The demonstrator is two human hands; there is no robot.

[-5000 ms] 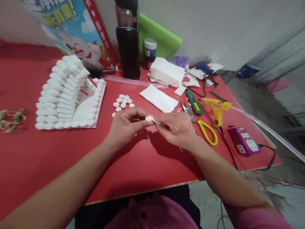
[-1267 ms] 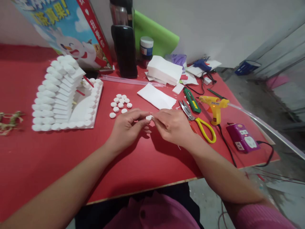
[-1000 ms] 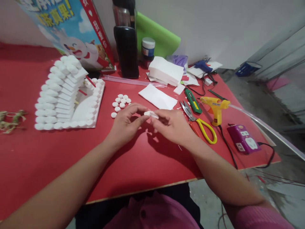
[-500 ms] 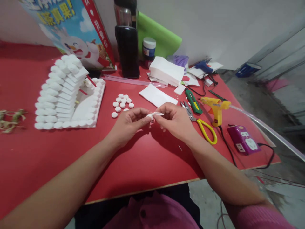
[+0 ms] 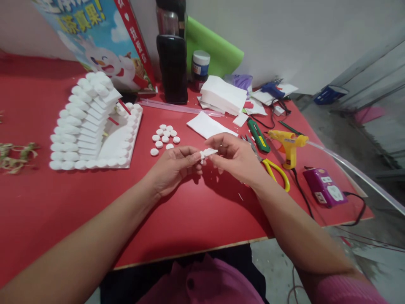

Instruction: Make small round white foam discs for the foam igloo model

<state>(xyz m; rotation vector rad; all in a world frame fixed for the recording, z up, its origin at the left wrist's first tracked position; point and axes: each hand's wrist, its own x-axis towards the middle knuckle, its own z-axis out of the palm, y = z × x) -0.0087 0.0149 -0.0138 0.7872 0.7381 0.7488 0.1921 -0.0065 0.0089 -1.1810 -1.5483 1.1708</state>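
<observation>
At the centre of the frame we have the small white piece up in our fingertips, above the red table. Our left hand pinches its left end between thumb and fingers. Our right hand curves round the other end, thumb just under it and index finger arched above; whether those fingers press on it we cannot tell.

The work looks like fingertip shaping, so we would do well to let the left pinch be the anchor — firm, but not so hard that it crushes something this thin — and let the right fingers make small, even touches. Short presses near the left thumb should bend it less than a pull at the far end. The piece seems light and easily creased.

Left of centre lie the loose white discs, the nearest partly behind our left hand; we should keep our knuckles off them. Right of centre, the yellow-handled scissors lie partly behind our right hand — another reason to keep that wrist quiet.
</observation>
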